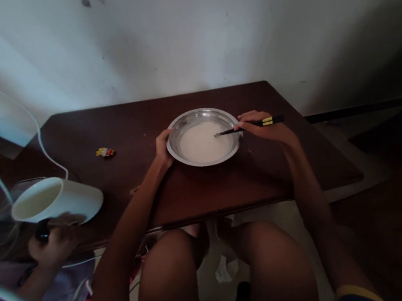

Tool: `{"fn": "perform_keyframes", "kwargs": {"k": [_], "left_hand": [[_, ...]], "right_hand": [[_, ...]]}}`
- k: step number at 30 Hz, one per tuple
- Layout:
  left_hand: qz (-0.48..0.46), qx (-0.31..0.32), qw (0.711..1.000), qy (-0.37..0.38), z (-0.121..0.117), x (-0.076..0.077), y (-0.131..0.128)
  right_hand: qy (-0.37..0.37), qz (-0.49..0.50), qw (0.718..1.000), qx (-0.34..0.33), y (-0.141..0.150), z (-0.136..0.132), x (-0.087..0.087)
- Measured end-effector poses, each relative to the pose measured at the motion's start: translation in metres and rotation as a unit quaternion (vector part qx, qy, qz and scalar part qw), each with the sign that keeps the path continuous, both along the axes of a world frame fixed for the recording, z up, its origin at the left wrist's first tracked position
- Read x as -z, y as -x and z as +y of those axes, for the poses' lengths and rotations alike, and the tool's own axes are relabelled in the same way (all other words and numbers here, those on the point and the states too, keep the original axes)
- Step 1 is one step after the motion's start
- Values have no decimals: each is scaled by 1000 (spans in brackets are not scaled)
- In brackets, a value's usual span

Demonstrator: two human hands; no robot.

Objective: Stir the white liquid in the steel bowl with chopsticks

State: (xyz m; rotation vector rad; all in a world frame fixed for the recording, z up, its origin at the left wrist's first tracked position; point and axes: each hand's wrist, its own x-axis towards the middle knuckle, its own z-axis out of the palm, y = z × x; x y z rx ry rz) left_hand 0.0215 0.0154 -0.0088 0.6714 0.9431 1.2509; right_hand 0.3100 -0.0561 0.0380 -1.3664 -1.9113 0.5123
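Observation:
A round steel dish (185,119) holding pale white batter (202,143) sits on a dark brown table (128,130). My left hand (163,148) grips the dish's left rim, fingers curled over the edge. My right hand (260,125) is closed on a pair of black chopsticks (253,125) with yellow bands, their tips dipped in the batter at the dish's right side.
At the left, another person's hand (52,244) holds a white kettle-like jug (57,201), tipped on its side, with a white cord (42,141) trailing up. A small coloured object (105,152) lies on the table. My knees show under the table's front edge.

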Motion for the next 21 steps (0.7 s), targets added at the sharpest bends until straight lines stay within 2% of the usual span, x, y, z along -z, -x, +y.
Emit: {"fn": "perform_keyframes", "kwargs": {"k": [3, 5, 7, 10, 11, 12, 14, 16, 18, 21], "left_hand": [[-9, 6, 1000, 10, -1, -2, -1], [-12, 10, 1000, 14, -2, -3, -1], [-13, 10, 1000, 13, -1, -3, -1], [-15, 16, 1000, 14, -1, -3, 0], [-14, 18, 1000, 16, -1, -3, 0], [-12, 19, 1000, 18, -1, -3, 0], [-6, 16, 1000, 22, -2, -3, 0], [-2, 11, 1000, 23, -2, -4, 0], [-2, 7, 1000, 21, -2, -4, -1], [-4, 4, 1000, 24, -3, -5, -2]], "right_hand": [[58, 7, 991, -121, 2, -3, -3], [59, -9, 986, -157, 15, 0, 3], [23, -24, 993, -110, 23, 4, 9], [-24, -30, 999, 3, 12, 6, 8], [-21, -30, 999, 5, 5, 4, 4], [-6, -29, 999, -21, -1, 2, 0], [40, -28, 992, -113, -4, -3, -7], [67, -30, 982, -175, 8, -5, -6], [46, -34, 986, -160, 26, -2, 3], [-23, -45, 998, -39, 32, 5, 13]]}}
